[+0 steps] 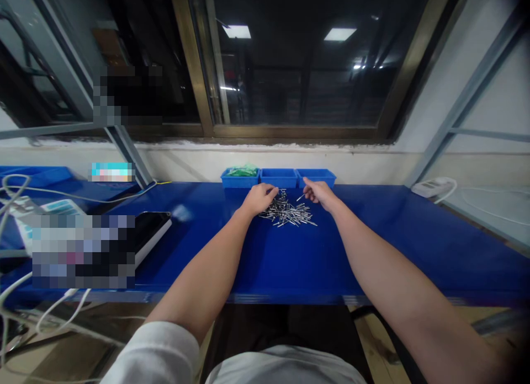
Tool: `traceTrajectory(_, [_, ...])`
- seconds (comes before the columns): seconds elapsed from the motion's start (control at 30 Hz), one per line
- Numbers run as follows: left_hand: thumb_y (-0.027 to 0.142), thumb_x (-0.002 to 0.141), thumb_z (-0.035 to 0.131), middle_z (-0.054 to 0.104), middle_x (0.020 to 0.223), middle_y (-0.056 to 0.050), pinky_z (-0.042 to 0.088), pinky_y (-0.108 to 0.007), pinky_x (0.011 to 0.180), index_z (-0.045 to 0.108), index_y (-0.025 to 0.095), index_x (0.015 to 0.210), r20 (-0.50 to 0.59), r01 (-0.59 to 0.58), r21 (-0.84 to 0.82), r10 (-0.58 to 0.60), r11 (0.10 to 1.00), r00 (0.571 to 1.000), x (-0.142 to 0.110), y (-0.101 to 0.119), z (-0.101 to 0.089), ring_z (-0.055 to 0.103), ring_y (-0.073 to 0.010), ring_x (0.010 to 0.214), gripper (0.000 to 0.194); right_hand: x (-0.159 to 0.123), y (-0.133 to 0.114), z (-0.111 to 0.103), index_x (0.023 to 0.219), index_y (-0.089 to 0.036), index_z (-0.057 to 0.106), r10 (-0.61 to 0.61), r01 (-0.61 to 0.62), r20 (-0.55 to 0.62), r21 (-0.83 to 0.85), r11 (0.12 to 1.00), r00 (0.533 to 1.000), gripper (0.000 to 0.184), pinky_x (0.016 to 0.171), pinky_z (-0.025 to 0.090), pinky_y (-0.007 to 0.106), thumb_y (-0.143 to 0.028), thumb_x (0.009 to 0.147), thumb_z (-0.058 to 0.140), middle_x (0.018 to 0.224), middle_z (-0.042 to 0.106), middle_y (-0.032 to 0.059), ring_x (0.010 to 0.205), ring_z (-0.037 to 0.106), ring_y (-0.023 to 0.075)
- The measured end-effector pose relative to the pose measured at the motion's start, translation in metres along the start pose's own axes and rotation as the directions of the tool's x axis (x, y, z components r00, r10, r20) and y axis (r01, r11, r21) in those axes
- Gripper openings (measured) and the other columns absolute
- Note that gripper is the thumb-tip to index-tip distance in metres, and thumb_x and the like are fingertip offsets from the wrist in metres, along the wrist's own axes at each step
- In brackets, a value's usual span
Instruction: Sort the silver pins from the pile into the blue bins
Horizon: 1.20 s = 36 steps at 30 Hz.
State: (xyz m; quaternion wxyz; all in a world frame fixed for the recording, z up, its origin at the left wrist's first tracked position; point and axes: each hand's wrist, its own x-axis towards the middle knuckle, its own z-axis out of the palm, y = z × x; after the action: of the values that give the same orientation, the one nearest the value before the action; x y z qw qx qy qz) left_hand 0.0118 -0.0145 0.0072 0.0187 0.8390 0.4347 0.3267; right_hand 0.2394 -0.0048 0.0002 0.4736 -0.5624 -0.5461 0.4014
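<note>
A loose heap of thin silver metal pins [292,214], too small to tell whether rivets or nails, lies on the blue table [285,262]. My left hand [260,199] rests at the heap's left edge, fingers curled down against the pins; what they hold, if anything, is hidden. On the other side, my right hand [318,193] is closed just above the table, pinching one thin metal pin [300,197] that points down and left. Behind the hands stand three blue bins: the left bin [240,181] has green plastic in it, beside the middle bin [279,178] and the right bin [321,177].
To the left lie a dark-screened tablet-like device [154,229], partly blurred out, a crumpled clear plastic piece [181,213] and white cables [16,262]. A white device [434,186] with a cable sits at the far right. Metal frame posts [128,152] flank the table below a window.
</note>
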Motion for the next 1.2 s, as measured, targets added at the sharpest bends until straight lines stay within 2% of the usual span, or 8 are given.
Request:
traceTrajectory(0.13, [0.032,0.084,0.039,0.066,0.087,-0.005,0.042,-0.025,0.075,0.066,0.018,0.086,0.035,-0.006,0.035,0.005,0.999,0.999,0.001,-0.006,0.005,0.059,-0.0176,0.081,0.031,0.001,-0.003,-0.009,0.092,-0.016,0.058,-0.085,0.108,-0.092,0.269,0.957,0.992,0.041,0.037,0.033,0.017,-0.053,0.078,0.047,0.085,0.066,0.0087,0.053,0.053,0.0089])
traceTrajectory(0.3, [0.032,0.083,0.041,0.065,0.098,-0.006,0.042,-0.026,0.082,0.065,0.018,0.095,0.082,0.033,0.075,-0.04,0.997,0.996,0.003,-0.016,0.012,0.059,-0.0189,0.09,0.03,-0.005,-0.006,-0.013,0.126,-0.021,0.037,-0.07,0.094,-0.075,0.403,0.91,0.995,0.056,0.044,0.041,0.019,-0.055,0.081,0.038,0.115,0.058,0.0105,0.07,0.059,0.0129])
traceTrajectory(0.4, [0.038,0.082,0.043,0.062,0.107,-0.008,0.04,-0.027,0.088,0.062,0.017,0.103,0.113,0.077,0.116,-0.09,0.99,0.99,0.002,-0.019,0.014,0.056,-0.0208,0.098,0.035,-0.003,-0.003,-0.01,0.122,-0.017,0.043,-0.063,0.076,-0.057,0.282,0.956,0.996,0.06,0.044,0.04,0.019,-0.058,0.081,0.033,0.106,0.062,0.0123,0.067,0.059,0.0127])
traceTrajectory(0.5, [0.046,0.081,0.043,0.057,0.117,-0.01,0.037,-0.028,0.092,0.057,0.016,0.113,0.171,0.112,0.137,-0.135,0.984,0.976,0.0,-0.021,0.016,0.053,-0.0221,0.107,0.046,0.0,0.002,-0.004,0.105,-0.015,0.058,-0.118,0.116,-0.069,-0.037,0.993,0.991,0.051,0.049,0.042,0.02,-0.055,0.08,0.038,0.09,0.067,0.0103,0.066,0.059,0.0129])
traceTrajectory(0.6, [0.053,0.08,0.04,0.048,0.128,-0.011,0.03,-0.029,0.099,0.05,0.016,0.122,0.246,0.141,0.16,-0.177,0.977,0.953,-0.001,-0.021,0.018,0.041,-0.0233,0.12,0.057,0.0,0.003,0.001,0.081,-0.017,0.067,-0.206,0.17,-0.026,-0.466,0.868,0.978,0.025,0.066,0.044,0.024,-0.037,0.071,0.057,0.081,0.068,0.0064,0.077,0.06,0.0166])
traceTrajectory(0.67, [0.057,0.08,0.038,0.041,0.134,-0.013,0.026,-0.032,0.102,0.046,0.014,0.126,0.3,0.157,0.171,-0.204,0.973,0.932,-0.001,-0.021,0.02,0.033,-0.0252,0.126,0.063,-0.003,0.002,0.003,0.073,-0.019,0.069,-0.192,0.181,0.051,-0.628,0.757,0.98,0.013,0.072,0.043,0.025,-0.025,0.064,0.062,0.081,0.068,0.0044,0.083,0.06,0.0189])
traceTrajectory(0.83, [0.059,0.08,0.034,0.039,0.135,-0.013,0.023,-0.034,0.104,0.042,0.014,0.129,0.348,0.156,0.164,-0.206,0.974,0.915,0.0,-0.024,0.022,0.029,-0.0256,0.128,0.067,-0.009,-0.004,0.004,0.073,-0.019,0.07,-0.077,0.187,0.19,-0.67,0.718,0.979,0.017,0.07,0.043,0.022,-0.017,0.06,0.061,0.082,0.069,0.0023,0.081,0.061,0.0174])
traceTrajectory(1.2, [0.054,0.082,0.036,0.051,0.123,-0.012,0.032,-0.029,0.098,0.056,0.015,0.114,0.271,0.089,0.177,-0.135,0.98,0.953,-0.001,-0.016,0.016,0.042,-0.0229,0.119,0.055,-0.013,-0.008,0.008,0.08,-0.017,0.068,0.028,0.25,0.348,-0.726,0.64,0.937,0.018,0.065,0.041,0.023,-0.027,0.069,0.058,0.084,0.068,0.0051,0.077,0.06,0.0171])
